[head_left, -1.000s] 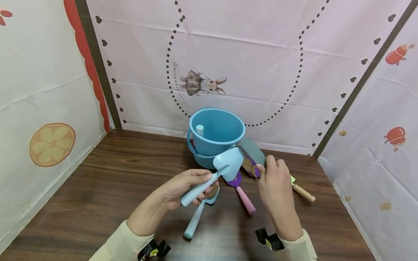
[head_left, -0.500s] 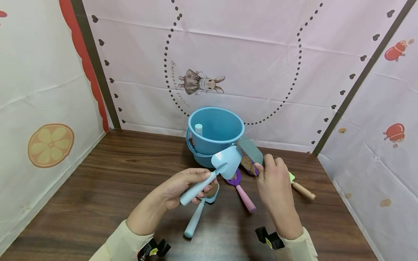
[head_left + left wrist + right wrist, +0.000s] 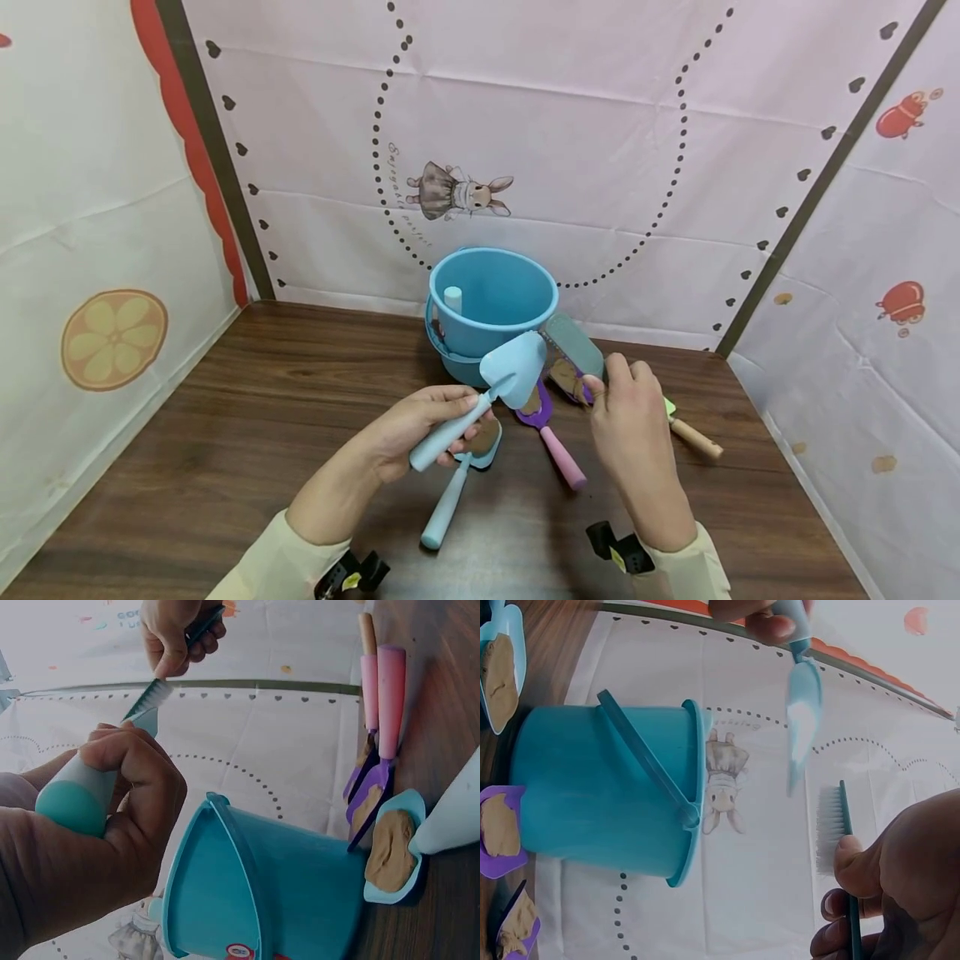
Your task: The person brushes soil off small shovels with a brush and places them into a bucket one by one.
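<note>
A light blue hand trowel (image 3: 517, 368) is in my left hand (image 3: 408, 429), which grips its handle with the blade tilted up and away. My right hand (image 3: 633, 421) pinches the thin handle of a dark teal brush (image 3: 576, 343). Its pale bristles (image 3: 829, 829) face the trowel blade in the right wrist view, with a gap between them. Both tools are in the air in front of the blue bucket (image 3: 510, 287). Below my left hand, a second light blue shovel (image 3: 447, 502) lies on the table with a brown sand-like lump on its blade.
A purple shovel with a pink handle (image 3: 562, 458) lies in the middle, bearing brown material. Another purple shovel blade (image 3: 562, 379) lies behind it, partly hidden. At right is a green-bladed tool with a wooden handle (image 3: 697, 437). A pale handle (image 3: 453, 298) stands inside the bucket.
The trowel has shifted slightly left and its blade has turned a little, clearing the brush in the head view. The right hand and brush have barely moved. Both holds are unchanged.
</note>
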Demonstrator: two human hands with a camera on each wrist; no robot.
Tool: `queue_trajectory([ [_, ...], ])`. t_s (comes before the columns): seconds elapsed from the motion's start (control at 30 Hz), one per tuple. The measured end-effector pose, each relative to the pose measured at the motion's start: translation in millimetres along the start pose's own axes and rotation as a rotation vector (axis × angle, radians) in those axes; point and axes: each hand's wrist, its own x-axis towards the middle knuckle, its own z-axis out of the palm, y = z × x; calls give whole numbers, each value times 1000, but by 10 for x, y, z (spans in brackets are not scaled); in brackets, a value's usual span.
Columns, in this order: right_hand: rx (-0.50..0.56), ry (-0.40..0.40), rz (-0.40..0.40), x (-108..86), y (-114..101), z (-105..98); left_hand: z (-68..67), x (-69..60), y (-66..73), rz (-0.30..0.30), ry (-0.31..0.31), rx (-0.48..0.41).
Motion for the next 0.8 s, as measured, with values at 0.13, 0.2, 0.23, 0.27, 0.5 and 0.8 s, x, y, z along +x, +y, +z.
queue_trajectory([
  [0.13, 13, -15, 7, -8, -4, -31, -26, 26, 59, 22, 91, 135],
  [0.2, 18, -18, 7, -9, -6, -46, -37, 61, 122, 53, 162, 266],
  [0.23, 19, -18, 8, -9, -5, -54, -36, 83, 165, 74, 208, 365],
  [0.27, 20, -14, 5, -8, -3, -60, -37, 107, 212, 94, 258, 481],
  [0.5, 23, 8, -5, -14, -8, -89, 66, 245, 591, 183, 628, 1379],
  [0.8, 35, 6, -4, -26, -24, -127, 38, 539, 816, 196, 756, 1925],
])
